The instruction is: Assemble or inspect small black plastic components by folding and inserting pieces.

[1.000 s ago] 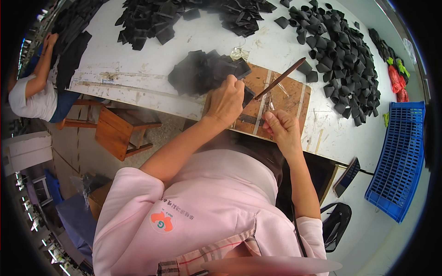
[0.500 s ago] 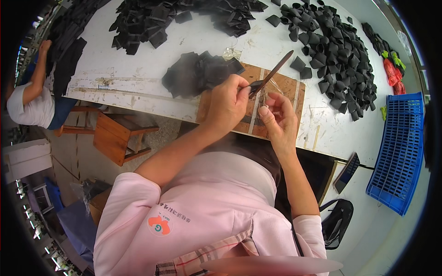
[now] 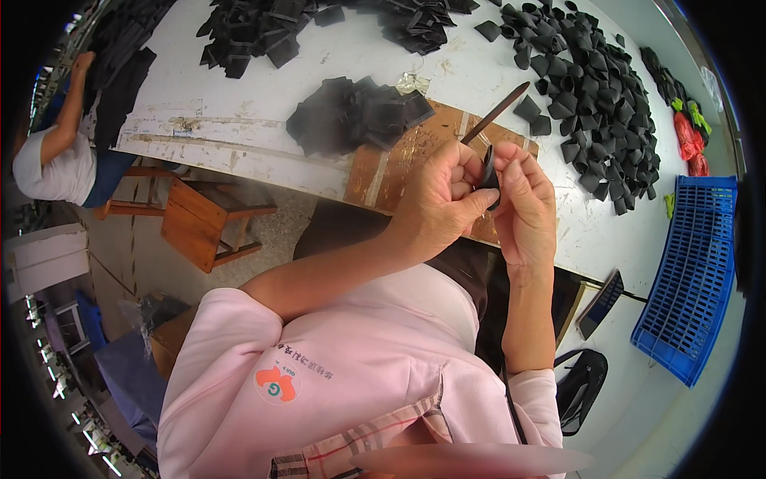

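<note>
just right of the frame's centre, a small black piece [image 3: 487,174] is pinched by the left hand [image 3: 444,193], the right hand [image 3: 527,199] closed at its edge; it could be dropped if the pinch is slackened, or the brown rod [image 3: 498,111] knocked by a knuckle.
</note>
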Demonstrator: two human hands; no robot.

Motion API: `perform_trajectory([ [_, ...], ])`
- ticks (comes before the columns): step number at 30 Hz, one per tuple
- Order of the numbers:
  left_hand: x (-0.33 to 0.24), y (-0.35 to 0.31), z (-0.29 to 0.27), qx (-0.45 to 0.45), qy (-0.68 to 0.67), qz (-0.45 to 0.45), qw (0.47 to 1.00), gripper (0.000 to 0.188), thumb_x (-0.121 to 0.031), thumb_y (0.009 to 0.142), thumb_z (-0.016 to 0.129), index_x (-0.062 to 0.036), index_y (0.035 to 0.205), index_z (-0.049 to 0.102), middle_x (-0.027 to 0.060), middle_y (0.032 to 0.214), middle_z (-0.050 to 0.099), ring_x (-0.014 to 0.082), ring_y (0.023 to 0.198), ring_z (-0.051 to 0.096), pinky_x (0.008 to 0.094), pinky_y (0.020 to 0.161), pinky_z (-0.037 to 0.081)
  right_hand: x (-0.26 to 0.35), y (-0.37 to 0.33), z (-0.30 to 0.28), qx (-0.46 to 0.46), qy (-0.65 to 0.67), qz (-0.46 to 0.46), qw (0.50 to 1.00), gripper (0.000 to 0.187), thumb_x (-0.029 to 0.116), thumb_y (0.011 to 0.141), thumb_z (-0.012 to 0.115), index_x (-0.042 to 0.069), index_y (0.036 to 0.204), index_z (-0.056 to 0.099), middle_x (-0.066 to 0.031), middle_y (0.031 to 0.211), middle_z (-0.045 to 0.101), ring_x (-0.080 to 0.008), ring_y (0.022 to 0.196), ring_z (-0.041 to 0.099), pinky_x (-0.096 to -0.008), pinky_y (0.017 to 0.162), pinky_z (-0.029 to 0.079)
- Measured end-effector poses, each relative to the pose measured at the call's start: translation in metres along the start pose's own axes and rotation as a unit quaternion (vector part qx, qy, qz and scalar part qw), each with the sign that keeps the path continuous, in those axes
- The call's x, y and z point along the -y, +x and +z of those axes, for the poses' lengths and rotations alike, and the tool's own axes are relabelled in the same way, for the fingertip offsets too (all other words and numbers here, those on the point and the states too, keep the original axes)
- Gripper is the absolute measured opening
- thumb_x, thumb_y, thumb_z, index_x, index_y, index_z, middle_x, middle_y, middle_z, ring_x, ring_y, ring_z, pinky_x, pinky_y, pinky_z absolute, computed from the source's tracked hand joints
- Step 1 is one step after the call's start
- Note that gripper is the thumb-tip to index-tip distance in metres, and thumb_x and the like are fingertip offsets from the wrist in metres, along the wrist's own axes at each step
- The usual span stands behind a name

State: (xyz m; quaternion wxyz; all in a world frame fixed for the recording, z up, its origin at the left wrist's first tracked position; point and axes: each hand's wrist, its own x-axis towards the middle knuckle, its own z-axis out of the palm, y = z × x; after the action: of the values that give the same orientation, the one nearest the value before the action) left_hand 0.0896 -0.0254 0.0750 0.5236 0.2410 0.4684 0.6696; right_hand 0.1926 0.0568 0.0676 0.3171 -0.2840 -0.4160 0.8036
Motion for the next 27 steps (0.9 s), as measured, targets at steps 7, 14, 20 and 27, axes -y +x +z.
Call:
perform_trajectory([
  [7,0.011,-0.001,-0.001,-0.015,0.085,0.123,0.989,0.026,0.007,0.075,0.057,-0.0001,0.093,0.04,0.0058,0.078,0.052,0.0043,0.063,0.052,0.0168,0.051,0.043,0.002,-0.002,-0.003,0.022,0.076,0.041,0.996,0.016,0.01,0.077,0.064,-0.001,0.088,0.06,-0.0047,0.076,0.061,-0.0067,0.059,0.053,-0.017,0.053,0.044],
  [14,-0.021,-0.001,-0.014,0.098,-0.016,0.027,0.995,0.028,-0.006,0.081,0.057,0.0032,0.105,0.048,0.0063,0.089,0.057,0.0066,0.076,0.054,0.0219,0.068,0.045,0.016,-0.006,-0.008,0.014,-0.021,0.016,1.0,0.016,0.013,0.073,0.069,0.001,0.08,0.064,-0.0013,0.065,0.06,-0.0025,0.051,0.046,-0.0136,0.048,0.038],
  [20,-0.033,0.004,-0.02,0.126,0.046,-0.022,0.991,0.016,-0.009,0.082,0.056,0.0024,0.092,0.056,0.005,0.074,0.06,0.0086,0.062,0.057,0.0202,0.06,0.048,0.016,-0.005,-0.009,0.07,-0.051,0.002,0.996,0.015,0.015,0.074,0.068,0.001,0.079,0.064,-0.0003,0.067,0.06,-0.0028,0.054,0.046,-0.0152,0.047,0.035],
  [27,-0.037,0.004,-0.027,0.143,0.087,-0.032,0.985,0.01,-0.005,0.081,0.055,0.0032,0.087,0.056,0.0058,0.07,0.059,0.0089,0.057,0.057,0.0202,0.055,0.049,0.015,-0.004,-0.007,0.078,-0.072,0.016,0.994,0.016,0.015,0.075,0.066,-0.001,0.078,0.064,-0.0027,0.069,0.061,-0.007,0.06,0.052,-0.0178,0.055,0.04],
])
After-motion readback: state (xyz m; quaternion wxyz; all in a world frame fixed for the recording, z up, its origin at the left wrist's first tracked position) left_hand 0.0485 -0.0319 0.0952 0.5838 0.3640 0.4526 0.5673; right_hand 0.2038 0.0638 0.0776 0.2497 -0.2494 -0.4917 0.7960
